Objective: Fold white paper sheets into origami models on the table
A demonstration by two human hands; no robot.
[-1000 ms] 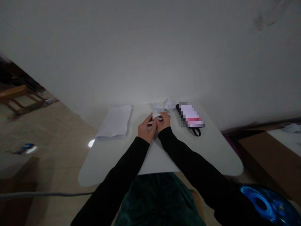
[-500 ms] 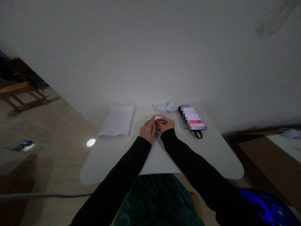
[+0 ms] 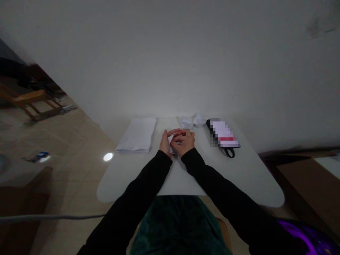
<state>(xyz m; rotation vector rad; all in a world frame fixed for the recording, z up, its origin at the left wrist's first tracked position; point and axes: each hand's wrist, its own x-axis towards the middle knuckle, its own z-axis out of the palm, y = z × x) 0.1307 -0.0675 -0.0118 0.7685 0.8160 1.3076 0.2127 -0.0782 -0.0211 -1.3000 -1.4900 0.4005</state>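
Note:
My left hand point(image 3: 166, 142) curves around the left side of a small piece of white paper point(image 3: 171, 147), its fingers reaching over the far side. From the right, my right hand point(image 3: 185, 141) bends its fingers over the same paper, which both hands grip just above the white table point(image 3: 183, 177). Most of the paper is hidden behind the fingers, so its shape cannot be made out. Just beyond my hands lie two folded white paper pieces point(image 3: 187, 122), close together by the wall.
A stack of white paper sheets point(image 3: 138, 134) lies on the left of the table. A phone point(image 3: 224, 134) with a black strap rests on the right. Behind the table rises a wall point(image 3: 170, 63). Brown cardboard point(image 3: 310, 184) stands at the right, a wooden chair point(image 3: 29, 97) far left.
My fingers have shifted around the paper; its white face, visible between the fingertips before, is now mostly covered. The left fingers reach further right. The whole view has swung slightly left.

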